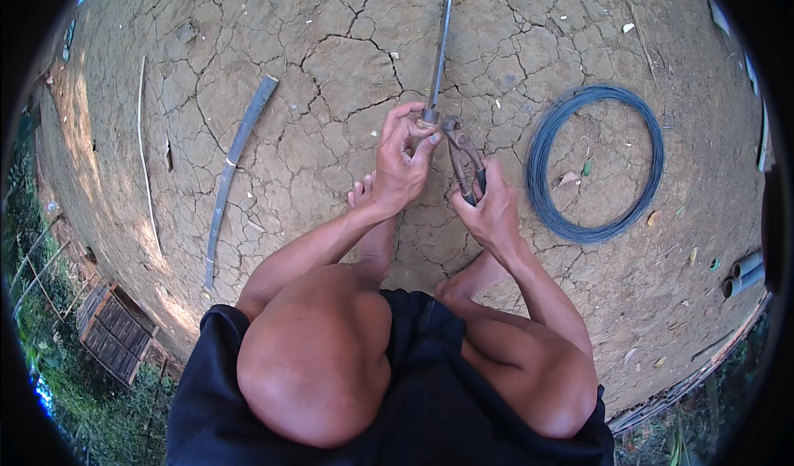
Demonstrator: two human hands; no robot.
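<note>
My left hand (400,162) pinches the near end of a long thin metal rod (441,44) that runs away from me across cracked dry earth. My right hand (490,210) grips the handles of rusty pliers (461,153), whose jaws meet the rod's end right beside my left fingertips. I am squatting, with both knees and my bare feet below the hands.
A coil of dark wire (597,162) lies on the ground to the right. A curved grey strip (235,162) and a thin stick (144,148) lie to the left. Grey pipes (743,274) sit at the right edge. The earth slab drops off at lower left toward greenery.
</note>
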